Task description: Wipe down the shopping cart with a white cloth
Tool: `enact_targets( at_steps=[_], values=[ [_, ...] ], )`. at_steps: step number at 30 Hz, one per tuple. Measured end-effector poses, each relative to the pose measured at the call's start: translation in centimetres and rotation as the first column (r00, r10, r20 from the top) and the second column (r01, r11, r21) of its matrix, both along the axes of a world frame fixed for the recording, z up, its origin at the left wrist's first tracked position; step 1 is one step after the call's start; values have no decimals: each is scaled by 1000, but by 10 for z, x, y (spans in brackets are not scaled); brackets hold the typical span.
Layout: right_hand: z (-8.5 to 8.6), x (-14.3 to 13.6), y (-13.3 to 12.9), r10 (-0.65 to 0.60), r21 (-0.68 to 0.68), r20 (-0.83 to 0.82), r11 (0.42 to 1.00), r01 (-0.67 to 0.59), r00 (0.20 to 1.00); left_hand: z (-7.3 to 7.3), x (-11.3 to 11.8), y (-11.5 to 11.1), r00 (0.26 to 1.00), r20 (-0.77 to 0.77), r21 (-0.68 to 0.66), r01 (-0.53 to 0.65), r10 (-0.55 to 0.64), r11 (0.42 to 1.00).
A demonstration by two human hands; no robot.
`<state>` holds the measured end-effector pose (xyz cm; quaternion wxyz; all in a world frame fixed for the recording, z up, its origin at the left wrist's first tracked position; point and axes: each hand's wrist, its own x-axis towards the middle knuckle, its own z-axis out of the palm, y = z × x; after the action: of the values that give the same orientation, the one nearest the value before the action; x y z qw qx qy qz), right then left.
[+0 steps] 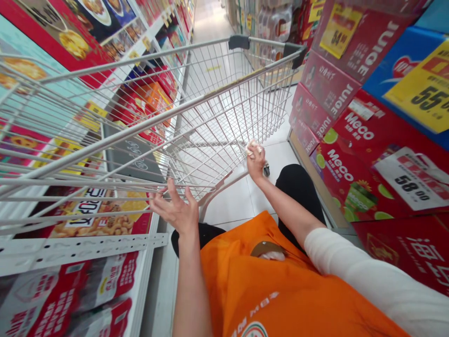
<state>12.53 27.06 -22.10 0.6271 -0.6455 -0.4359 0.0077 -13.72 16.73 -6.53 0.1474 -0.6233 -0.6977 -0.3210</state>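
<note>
A wire shopping cart [140, 122] stands at an angle across the aisle in front of me. My right hand [257, 162] is closed on a crumpled whitish cloth [253, 147] at the cart's lower side wires. My left hand [177, 208] rests with its fingers spread at the wires on the cart's near lower end. Inside or behind the wires near it shows a dark grey panel [133, 154] with white lettering; I cannot tell which. My orange apron [266, 281] fills the lower middle, with a brown and white thing in its pocket.
Shelves on the left hold red snack packages [98, 215] and yellow price tags [93, 117]. Stacked red Meco cartons [354, 135] and pink juice cartons [329, 84] stand close on the right. Pale floor tiles [231, 199] run along the aisle, with wrapped bottles [278, 23] farther back.
</note>
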Motion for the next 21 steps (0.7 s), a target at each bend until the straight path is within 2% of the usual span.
enact_targets(
  at_steps=[3, 5, 10, 13, 16, 18, 20, 21],
  values=[
    [-6, -33, -22, 273, -4, 155, 961, -275, 949, 1, 2, -2, 1000, -3, -20, 9, -9, 1000],
    [-8, -36, -27, 325, -8, 183, 944, -330, 928, 3, 3, -5, 1000, -16, -43, 20, -21, 999],
    [-3, 5, 0, 48, -1, 19, 999, -48, 999, 7, 1, -10, 999, -30, -63, 32, -34, 998],
    [-1, 4, 4, 16, 2, 8, 1000, -16, 1000, 8, 2, -10, 999, -11, -66, 36, -36, 997],
    [-5, -33, -16, 165, 14, 106, 986, -167, 981, 7, 4, -9, 1000, -1, -67, 28, -29, 997],
    [-9, -61, -34, 318, 6, 192, 946, -325, 929, 7, 4, -9, 1000, 0, -65, 30, -30, 997],
    [-11, -76, -45, 412, -6, 235, 906, -423, 880, 7, 3, -10, 999, 6, -72, 49, -49, 996],
    [-12, -77, -46, 420, -6, 233, 903, -431, 877, 8, 2, -11, 998, 7, -83, 63, -63, 995]
  ],
)
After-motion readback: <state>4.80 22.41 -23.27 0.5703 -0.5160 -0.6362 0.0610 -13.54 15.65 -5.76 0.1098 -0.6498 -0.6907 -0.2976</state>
